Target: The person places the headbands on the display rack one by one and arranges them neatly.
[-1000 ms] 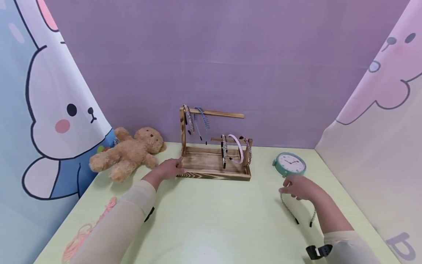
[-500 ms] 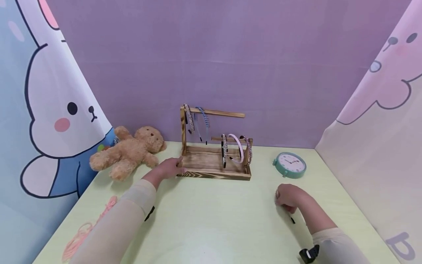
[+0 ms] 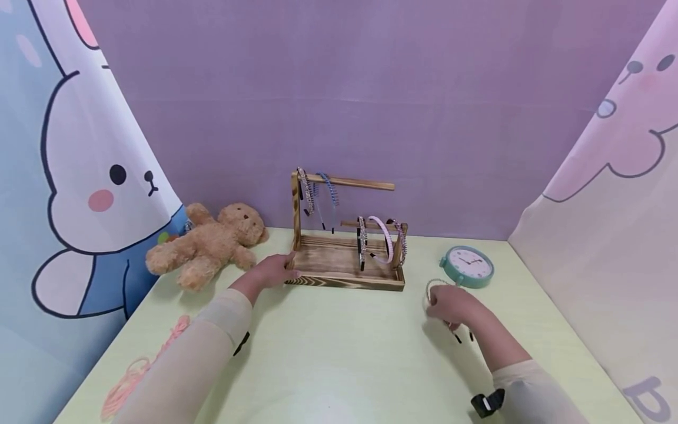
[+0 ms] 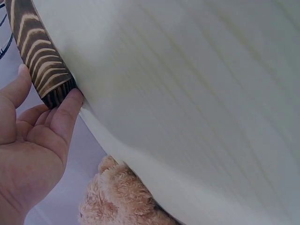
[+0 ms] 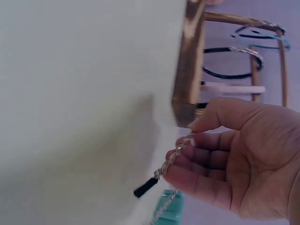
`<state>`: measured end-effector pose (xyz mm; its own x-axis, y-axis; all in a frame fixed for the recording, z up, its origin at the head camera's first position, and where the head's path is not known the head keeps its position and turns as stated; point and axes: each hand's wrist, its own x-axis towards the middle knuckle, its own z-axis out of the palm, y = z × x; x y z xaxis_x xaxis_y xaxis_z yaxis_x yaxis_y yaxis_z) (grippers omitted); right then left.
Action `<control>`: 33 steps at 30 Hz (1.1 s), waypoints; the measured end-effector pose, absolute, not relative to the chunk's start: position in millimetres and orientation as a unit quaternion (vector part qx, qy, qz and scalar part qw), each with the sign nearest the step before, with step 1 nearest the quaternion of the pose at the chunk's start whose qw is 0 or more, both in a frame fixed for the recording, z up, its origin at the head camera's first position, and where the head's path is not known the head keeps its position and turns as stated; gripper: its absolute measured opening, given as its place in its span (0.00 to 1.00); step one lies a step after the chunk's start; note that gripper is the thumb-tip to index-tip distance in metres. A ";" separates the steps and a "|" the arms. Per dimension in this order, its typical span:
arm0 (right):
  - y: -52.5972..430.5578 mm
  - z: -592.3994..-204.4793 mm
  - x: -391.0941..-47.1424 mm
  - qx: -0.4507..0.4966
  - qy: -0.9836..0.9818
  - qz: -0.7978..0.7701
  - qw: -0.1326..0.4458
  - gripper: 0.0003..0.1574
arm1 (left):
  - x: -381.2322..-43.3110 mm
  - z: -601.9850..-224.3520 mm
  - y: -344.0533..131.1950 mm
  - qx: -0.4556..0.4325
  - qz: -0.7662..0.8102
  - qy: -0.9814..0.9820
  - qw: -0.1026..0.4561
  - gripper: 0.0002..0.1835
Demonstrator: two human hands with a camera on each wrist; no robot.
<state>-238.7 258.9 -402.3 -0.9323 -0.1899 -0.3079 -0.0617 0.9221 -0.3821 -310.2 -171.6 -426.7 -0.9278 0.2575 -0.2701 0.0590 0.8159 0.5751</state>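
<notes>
A wooden headband stand [image 3: 346,282] has a tray base and two bars at different heights. My left hand [image 3: 266,271] grips its left end; in the left wrist view the thumb and fingers lie on either side of the base's corner [image 4: 44,61]. On the upper bar hang a jewelled headband [image 3: 304,191] and a blue headband [image 3: 329,189]. The lower bar bears a silvery headband [image 3: 362,241], a pink headband [image 3: 388,240] and a purplish beaded one [image 3: 402,242]. Right of the stand, my right hand [image 3: 454,304] pinches a beaded headband [image 5: 174,155] with black tips.
A green clock [image 3: 468,267] lies just beyond my right hand. A brown teddy bear [image 3: 212,244] rests at the back left, and a pink bundle of cord [image 3: 124,388] lies at the front left. Printed cloth encloses the table [image 3: 328,359] on three sides.
My right hand has lifted the beaded headband and turned it, moving left towards the stand. The left hand has kept its place on the stand's left end.
</notes>
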 end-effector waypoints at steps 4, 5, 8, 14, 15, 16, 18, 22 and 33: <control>266.4 -383.8 -248.7 -0.076 0.958 -0.239 0.140 0.05 | -310.9 -427.5 -171.5 0.085 0.290 0.938 0.169 0.39; 268.7 -378.9 -251.9 -0.077 0.956 -0.251 0.132 0.05 | -311.1 -427.5 -171.6 0.084 0.291 0.938 0.170 0.39; 275.3 -364.5 -261.0 -0.081 0.948 -0.290 0.100 0.06 | -311.9 -427.7 -172.1 0.081 0.296 0.936 0.174 0.40; 283.2 -336.3 -275.8 -0.076 0.932 -0.353 0.043 0.08 | -313.0 -428.8 -172.7 0.078 0.299 0.934 0.177 0.40; 283.2 -331.5 -277.8 -0.073 0.929 -0.361 0.034 0.08 | -313.1 -429.2 -172.8 0.078 0.301 0.934 0.177 0.40; 282.8 -326.8 -279.9 -0.071 0.926 -0.370 0.025 0.09 | -313.3 -429.6 -172.9 0.078 0.302 0.933 0.177 0.40; 281.0 -318.5 -284.4 -0.069 0.918 -0.392 0.007 0.10 | -313.7 -430.6 -172.9 0.079 0.306 0.932 0.176 0.40; 274.6 -306.0 -294.8 -0.067 0.913 -0.400 -0.041 0.12 | -314.4 -432.6 -173.3 0.081 0.308 0.932 0.172 0.39; 233.6 -280.3 -320.6 -0.034 0.910 -0.395 -0.121 0.12 | -316.6 -434.4 -173.4 0.080 0.306 0.932 0.175 0.40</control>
